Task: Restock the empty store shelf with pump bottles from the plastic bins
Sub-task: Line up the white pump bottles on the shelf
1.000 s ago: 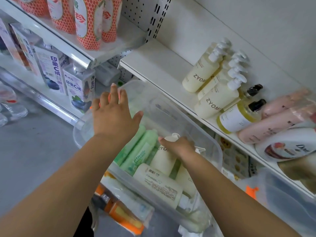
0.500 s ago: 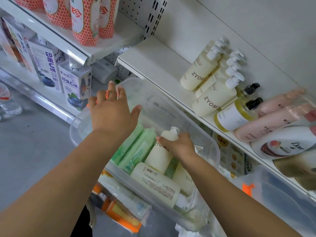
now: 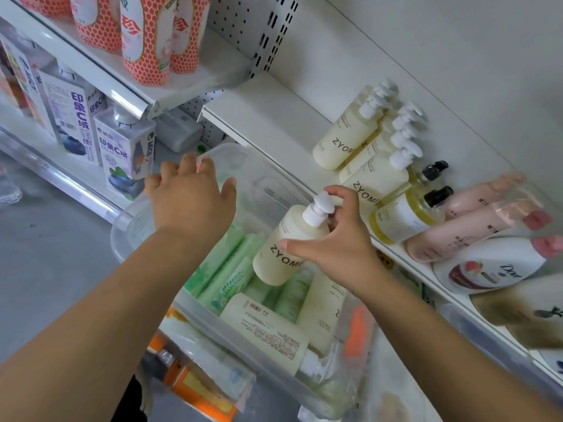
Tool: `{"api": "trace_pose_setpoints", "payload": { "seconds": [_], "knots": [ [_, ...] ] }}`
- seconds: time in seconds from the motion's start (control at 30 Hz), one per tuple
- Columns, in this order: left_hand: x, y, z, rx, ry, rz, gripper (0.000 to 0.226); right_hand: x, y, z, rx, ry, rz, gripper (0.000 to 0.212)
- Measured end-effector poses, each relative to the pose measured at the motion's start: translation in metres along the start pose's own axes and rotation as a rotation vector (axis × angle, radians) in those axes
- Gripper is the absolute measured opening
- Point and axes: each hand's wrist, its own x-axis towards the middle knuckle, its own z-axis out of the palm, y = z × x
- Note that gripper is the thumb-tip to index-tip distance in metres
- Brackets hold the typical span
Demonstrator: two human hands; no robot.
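My right hand [image 3: 338,239] grips a cream ZYOME pump bottle [image 3: 286,245] by its upper body and holds it above the clear plastic bin [image 3: 268,184]. My left hand [image 3: 192,196] rests on the bin's far left rim, fingers curled over the edge. Inside the bin lie more cream pump bottles [image 3: 268,330] and several green bottles [image 3: 231,269]. On the white shelf [image 3: 274,129] to the right stand several cream ZYOME pump bottles [image 3: 344,138] in a row.
Two yellow bottles with black pumps [image 3: 405,214], pink bottles [image 3: 475,226] and a white Dove bottle [image 3: 490,263] fill the shelf further right. Drink cartons [image 3: 122,150] and red-patterned pouches [image 3: 146,35] occupy the left shelves. A second bin with orange items [image 3: 195,382] sits below.
My right hand has lifted the cream pump bottle up out of the bin and toward the shelf. My left hand stays on the bin's rim.
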Motion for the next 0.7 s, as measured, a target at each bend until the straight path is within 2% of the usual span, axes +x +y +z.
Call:
{"api": "trace_pose_setpoints", "payload": {
  "seconds": [0.1, 0.33, 0.53, 0.7],
  "knots": [
    [0.001, 0.001, 0.000, -0.010, 0.010, -0.009, 0.058, 0.008, -0.017, -0.017, 0.043, 0.018, -0.053, 0.106],
    [0.002, 0.006, 0.000, -0.005, 0.012, -0.022, 0.060, 0.049, -0.060, -0.057, -0.061, 0.093, -0.224, 0.095],
    [0.003, 0.009, -0.002, 0.019, 0.008, -0.025, 0.063, 0.091, -0.084, -0.078, -0.272, 0.166, -0.292, 0.095],
    [0.006, 0.009, -0.003, -0.015, 0.010, -0.040, 0.063, 0.114, -0.087, -0.077, -0.411, 0.170, -0.269, 0.095]
  ]
}}
